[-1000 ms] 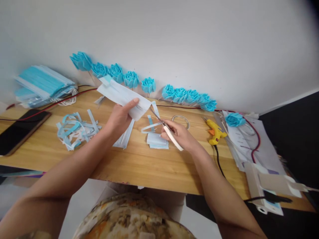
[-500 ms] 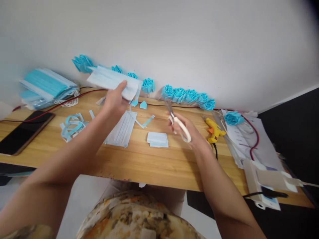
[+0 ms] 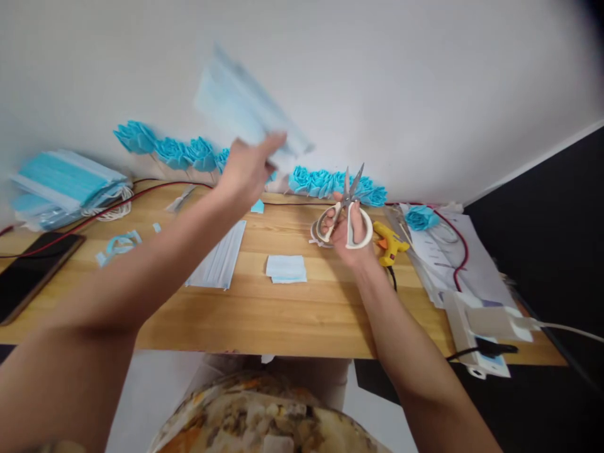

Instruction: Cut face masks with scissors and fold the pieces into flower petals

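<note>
My left hand point(image 3: 250, 167) is closed on a pale blue face mask point(image 3: 240, 94), held up in front of the wall and smeared by motion. In my right hand point(image 3: 349, 236) are white-handled scissors point(image 3: 361, 229), their blades parted and pointing up, with fingers in the handle loops. Below my left forearm lies a flat pleated mask point(image 3: 219, 255), partly covered by the arm. A small folded piece of mask point(image 3: 285, 268) rests on the wooden table point(image 3: 283, 321) between the hands. Small blue cut strips point(image 3: 123, 242) lie to the left.
Blue flowers point(image 3: 201, 153) line the wall, with more flowers point(image 3: 321, 181) further right. A mask stack point(image 3: 70, 179) and a phone point(image 3: 38, 270) lie left. At right are a yellow glue gun point(image 3: 391, 244), papers point(image 3: 481, 251), a single flower point(image 3: 421, 218) and a power strip point(image 3: 472, 333).
My left hand has lifted the mask up and to the right, turning it. The scissors have come upright with their blades opened wider. The view has shifted slightly.
</note>
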Motion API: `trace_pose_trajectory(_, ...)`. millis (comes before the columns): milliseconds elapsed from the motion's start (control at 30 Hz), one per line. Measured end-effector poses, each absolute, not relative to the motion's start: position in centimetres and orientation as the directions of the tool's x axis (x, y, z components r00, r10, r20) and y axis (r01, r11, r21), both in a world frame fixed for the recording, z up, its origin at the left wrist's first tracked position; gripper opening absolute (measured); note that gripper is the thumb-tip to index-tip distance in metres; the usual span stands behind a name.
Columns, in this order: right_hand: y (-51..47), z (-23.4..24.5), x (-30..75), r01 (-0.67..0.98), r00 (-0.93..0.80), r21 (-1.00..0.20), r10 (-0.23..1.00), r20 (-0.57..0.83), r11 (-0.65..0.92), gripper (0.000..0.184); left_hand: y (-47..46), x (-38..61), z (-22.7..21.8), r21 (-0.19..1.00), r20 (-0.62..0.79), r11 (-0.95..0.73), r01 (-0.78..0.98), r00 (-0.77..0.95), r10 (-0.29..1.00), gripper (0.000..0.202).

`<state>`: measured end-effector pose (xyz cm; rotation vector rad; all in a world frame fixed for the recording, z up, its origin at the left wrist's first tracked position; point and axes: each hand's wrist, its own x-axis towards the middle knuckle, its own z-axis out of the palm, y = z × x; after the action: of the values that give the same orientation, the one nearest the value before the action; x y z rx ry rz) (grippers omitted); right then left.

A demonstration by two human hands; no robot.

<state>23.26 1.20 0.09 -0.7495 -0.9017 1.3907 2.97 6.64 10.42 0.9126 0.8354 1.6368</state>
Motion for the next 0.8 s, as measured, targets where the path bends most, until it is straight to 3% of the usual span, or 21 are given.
trace_pose_trajectory(133,0.3,0.4,22.7,-0.331,-0.129,-0.939,0.981,0.144,0.094,0.052,3.3,0.8,1.9,0.948,0.002,-0.063,-0.313,-0.19,0.982,0.028)
trace_pose_trajectory(233,-0.6,0.8,22.1,-0.128,-0.262,-0.986,0.955,0.141,0.11,0.054,2.5,-0.5,-0.6,0.962,-0.041,-0.032,-0.27,-0.263,0.964,0.041)
trace_pose_trajectory(433,-1.7,1.3,21.0,0.131,-0.457,-0.991,0.886,-0.077,-0.018,0.045,2.6,-1.9,-0.8,0.929,0.017,-0.15,-0.338,-0.366,0.93,0.038)
trace_pose_trajectory(800,-1.9,0.6,20.5,0.167,-0.553,-0.983,0.819,-0.154,-0.072,0.041,0.9,-1.1,0.8,0.896,0.017,-0.123,-0.427,-0.242,0.97,0.041)
